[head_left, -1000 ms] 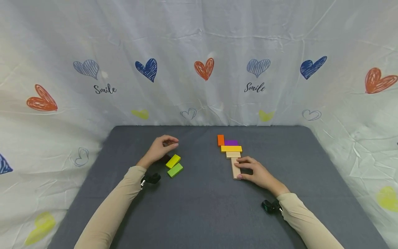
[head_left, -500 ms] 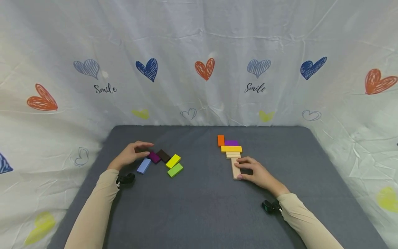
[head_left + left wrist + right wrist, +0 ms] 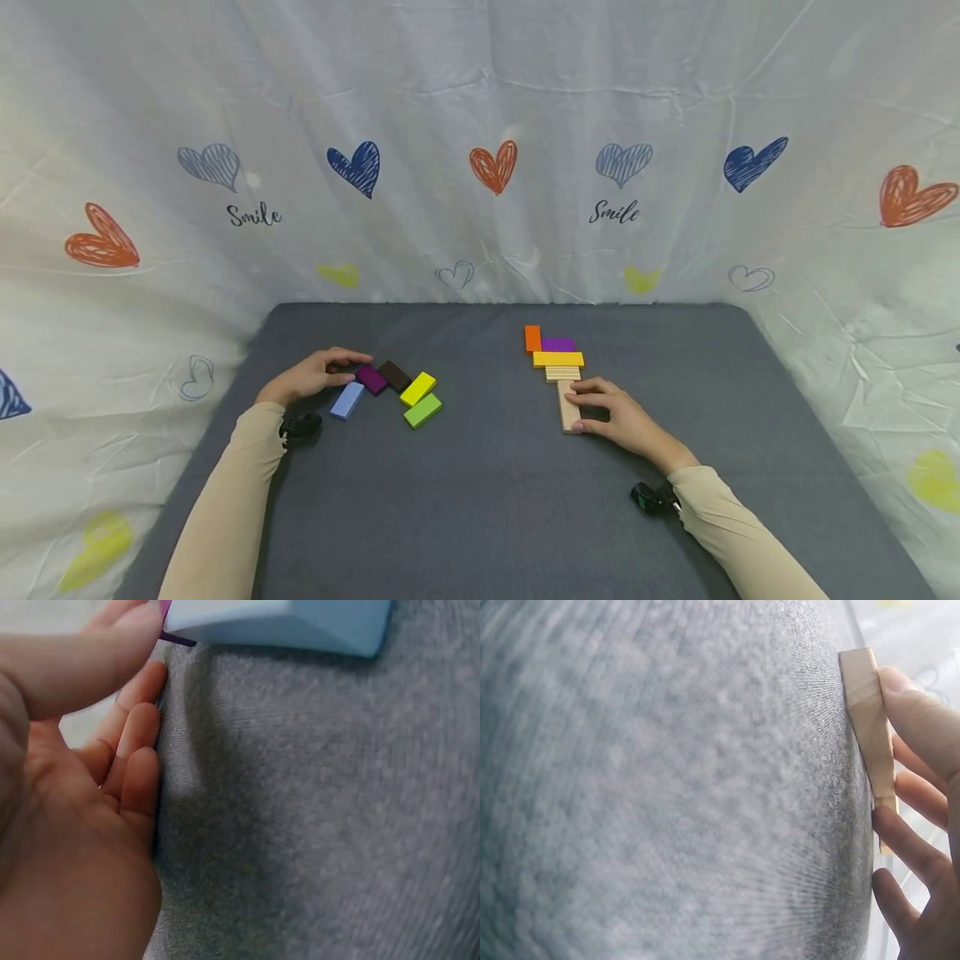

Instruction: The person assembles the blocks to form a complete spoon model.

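In the head view my left hand (image 3: 311, 375) is at the left end of a dark purple block (image 3: 372, 379), index finger along its far edge and thumb at its near corner. A light blue block (image 3: 347, 401) lies just below the thumb; it looms large in the left wrist view. A dark brown block (image 3: 394, 376) adjoins the purple one. My right hand (image 3: 618, 417) holds a plain wooden block (image 3: 567, 407) lying on the table, thumb near its front end and fingers along its right side, as the right wrist view also shows.
Yellow (image 3: 417, 388) and green (image 3: 423, 411) blocks continue the left row. Beyond the right hand's block lie several thin wooden pieces (image 3: 562, 373), then orange-yellow (image 3: 558, 359), violet (image 3: 558, 344) and orange (image 3: 532, 338) blocks. A white curtain (image 3: 480, 242) hangs behind the grey table (image 3: 480, 500).
My left hand has moved left from above the yellow block, uncovering the brown, purple and blue blocks, then lowered its fingers to the purple one. The right hand has stayed put.
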{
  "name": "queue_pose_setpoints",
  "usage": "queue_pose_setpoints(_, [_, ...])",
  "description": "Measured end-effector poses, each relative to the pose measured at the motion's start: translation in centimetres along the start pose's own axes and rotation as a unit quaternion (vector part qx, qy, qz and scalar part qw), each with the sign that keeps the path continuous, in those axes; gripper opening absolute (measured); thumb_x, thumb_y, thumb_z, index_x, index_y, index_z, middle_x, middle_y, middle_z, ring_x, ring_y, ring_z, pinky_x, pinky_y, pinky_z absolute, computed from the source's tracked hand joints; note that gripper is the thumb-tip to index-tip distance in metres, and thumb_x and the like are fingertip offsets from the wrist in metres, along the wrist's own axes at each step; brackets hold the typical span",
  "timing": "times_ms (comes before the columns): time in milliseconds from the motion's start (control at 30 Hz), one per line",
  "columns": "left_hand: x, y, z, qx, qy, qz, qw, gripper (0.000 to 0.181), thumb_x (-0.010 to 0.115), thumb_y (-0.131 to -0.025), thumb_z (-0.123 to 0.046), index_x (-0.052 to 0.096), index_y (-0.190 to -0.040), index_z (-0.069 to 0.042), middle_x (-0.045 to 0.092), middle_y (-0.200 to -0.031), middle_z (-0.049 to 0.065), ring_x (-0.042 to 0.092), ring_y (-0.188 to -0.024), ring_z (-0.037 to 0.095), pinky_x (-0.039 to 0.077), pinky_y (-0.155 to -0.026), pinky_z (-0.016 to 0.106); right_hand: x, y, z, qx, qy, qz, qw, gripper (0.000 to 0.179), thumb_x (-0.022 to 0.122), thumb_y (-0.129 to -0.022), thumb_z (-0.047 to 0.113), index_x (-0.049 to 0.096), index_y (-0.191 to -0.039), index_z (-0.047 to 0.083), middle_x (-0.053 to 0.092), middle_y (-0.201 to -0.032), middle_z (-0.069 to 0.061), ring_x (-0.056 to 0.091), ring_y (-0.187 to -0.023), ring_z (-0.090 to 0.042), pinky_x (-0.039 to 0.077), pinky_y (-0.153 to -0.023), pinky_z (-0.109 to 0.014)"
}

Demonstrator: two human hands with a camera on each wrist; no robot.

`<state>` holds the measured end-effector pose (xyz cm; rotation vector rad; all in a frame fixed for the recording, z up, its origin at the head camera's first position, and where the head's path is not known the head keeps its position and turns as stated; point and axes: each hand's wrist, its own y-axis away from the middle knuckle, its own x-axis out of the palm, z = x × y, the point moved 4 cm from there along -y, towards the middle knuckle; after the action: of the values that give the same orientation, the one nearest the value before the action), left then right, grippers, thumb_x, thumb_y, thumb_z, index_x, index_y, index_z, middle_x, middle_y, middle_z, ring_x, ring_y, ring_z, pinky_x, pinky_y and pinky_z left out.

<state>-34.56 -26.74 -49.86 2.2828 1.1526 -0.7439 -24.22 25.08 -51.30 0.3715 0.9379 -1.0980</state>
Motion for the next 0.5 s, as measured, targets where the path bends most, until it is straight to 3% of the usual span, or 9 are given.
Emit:
queue_pose_setpoints(300, [-0.05, -0.04, 0.10, -0.012, 0.014, 0.022, 0.9996, 0.041, 0.052, -0.103, -0.015, 0.053, -0.143, -0.017, 0.037, -0.150, 0.021, 0.041, -0.132, 0.040, 0.045, -0.102, 0.049, 0.04, 0.05, 0.05, 0.010, -0.006, 0.005, 0.9999, 0.056, 0.076, -0.084, 0.038, 0.064, -0.134, 0.017, 0.058, -0.138, -0.004, 0.052, -0.132, -0.031, 0.042, -0.107, -0.055])
queue_pose_setpoints(500, [-0.02, -0.28, 0.04, -0.003, 0.002, 0.017, 0.9999, 0.040, 0.053, -0.102, -0.013, 0.054, -0.142, -0.015, 0.039, -0.149, 0.022, 0.041, -0.133, 0.041, 0.042, -0.104, 0.055, -0.03, 0.01, 0.06, 0.011, -0.005, 0.008, 0.9999, 0.056, 0.076, -0.084, 0.039, 0.064, -0.134, 0.017, 0.057, -0.138, -0.004, 0.051, -0.132, -0.031, 0.042, -0.108, -0.055])
